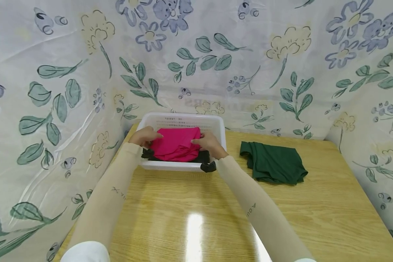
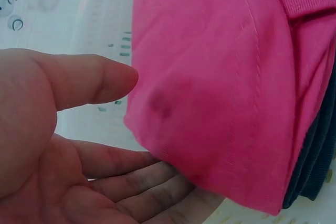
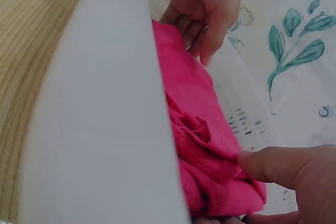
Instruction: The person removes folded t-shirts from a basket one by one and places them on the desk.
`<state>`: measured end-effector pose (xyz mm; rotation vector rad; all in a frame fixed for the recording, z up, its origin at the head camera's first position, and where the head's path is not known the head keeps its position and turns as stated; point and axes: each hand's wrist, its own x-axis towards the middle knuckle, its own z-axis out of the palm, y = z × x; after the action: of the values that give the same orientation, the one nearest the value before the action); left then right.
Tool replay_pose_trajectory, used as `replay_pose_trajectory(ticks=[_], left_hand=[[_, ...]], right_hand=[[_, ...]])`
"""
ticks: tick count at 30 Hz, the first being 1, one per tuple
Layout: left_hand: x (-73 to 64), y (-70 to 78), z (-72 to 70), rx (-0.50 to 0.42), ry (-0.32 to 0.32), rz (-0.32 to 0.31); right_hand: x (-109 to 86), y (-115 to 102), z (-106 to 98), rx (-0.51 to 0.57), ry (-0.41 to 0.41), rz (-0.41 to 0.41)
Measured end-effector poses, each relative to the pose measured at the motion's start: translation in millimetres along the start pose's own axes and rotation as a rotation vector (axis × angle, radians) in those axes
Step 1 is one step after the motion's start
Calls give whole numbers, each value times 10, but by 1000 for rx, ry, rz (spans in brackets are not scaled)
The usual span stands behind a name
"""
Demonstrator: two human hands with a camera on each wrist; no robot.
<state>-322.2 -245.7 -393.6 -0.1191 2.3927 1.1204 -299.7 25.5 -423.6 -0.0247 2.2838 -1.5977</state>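
A folded pink shirt lies inside a white plastic basket, on top of dark folded cloth. My left hand is at its left end; in the left wrist view the fingers reach under the shirt's edge, while the thumb stands apart above, its tip close to the cloth. At the right end my right hand pinches the shirt, with the thumb on top and the fingers partly hidden beneath. In the right wrist view the basket's rim covers part of the shirt.
A dark green folded garment lies on the wooden table to the right of the basket. A floral curtain hangs behind and along both sides. Black cloth laps over the basket's front right rim.
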Motion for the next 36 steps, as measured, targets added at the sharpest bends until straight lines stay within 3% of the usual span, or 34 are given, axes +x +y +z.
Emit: replay_pose_trajectory(ticks=[5,12,17,21,24,29,36], left_hand=[[18,7,22,-8,1,-12],[17,-28,38,-52,-6,-35],[54,-78,29,-167,-3,-18],[70,-105,35,-298,-24,20],[71,-106,42,-339,-53,18],[43,-86,51,-178,-1,9],[-6,20,51,37,115,120]], right_hand=[[29,62,-16,37,9,39],[32,55,-6,114,-68,35],[9,7,15,159,-71,39],[6,3,47,123,-45,46],[21,23,57,83,-17,51],[45,58,60,82,-8,62],[54,61,44,107,-42,54]])
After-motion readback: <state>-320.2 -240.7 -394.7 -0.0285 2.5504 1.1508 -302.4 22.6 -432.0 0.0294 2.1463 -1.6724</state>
